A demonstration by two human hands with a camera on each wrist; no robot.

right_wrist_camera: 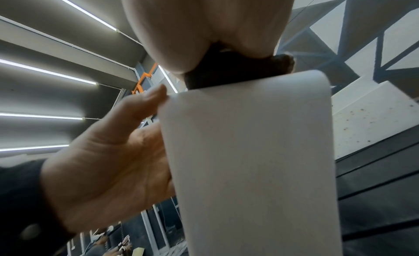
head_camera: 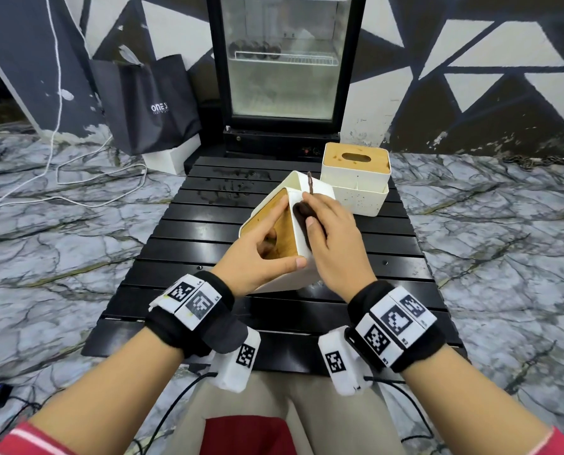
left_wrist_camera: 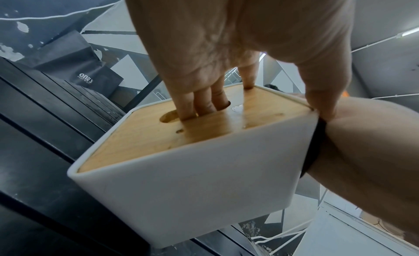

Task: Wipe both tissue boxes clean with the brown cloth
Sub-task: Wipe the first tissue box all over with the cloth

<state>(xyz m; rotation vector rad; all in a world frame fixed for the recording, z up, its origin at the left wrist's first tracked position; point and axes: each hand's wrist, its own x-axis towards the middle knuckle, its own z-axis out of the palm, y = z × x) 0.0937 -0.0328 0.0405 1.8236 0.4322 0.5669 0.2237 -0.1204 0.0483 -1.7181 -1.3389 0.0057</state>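
Observation:
The near tissue box (head_camera: pixel 295 183) (left_wrist_camera: pixel 181 188) (right_wrist_camera: pixel 249 152), white with a wooden lid, is tipped up on the black table. My left hand (head_camera: pixel 261 254) (left_wrist_camera: pixel 204 44) grips it: several fingers hook into the lid's slot and the thumb clamps the lid's corner. My right hand (head_camera: pixel 333 231) (right_wrist_camera: pixel 204 17) holds the brown cloth (head_camera: pixel 302 210) (right_wrist_camera: pixel 226 71) and presses it flat on the box's white side wall; one end of the cloth pokes up past the fingers. The second tissue box (head_camera: pixel 356 178) stands upright just behind, at the back right.
The black slatted table (head_camera: pixel 208 231) has a wet patch near its far edge. Behind it stand a glass-door fridge (head_camera: pixel 280 60) and a dark shopping bag (head_camera: pixel 149 103). White cables (head_camera: pixel 77 178) lie on the marble floor to the left.

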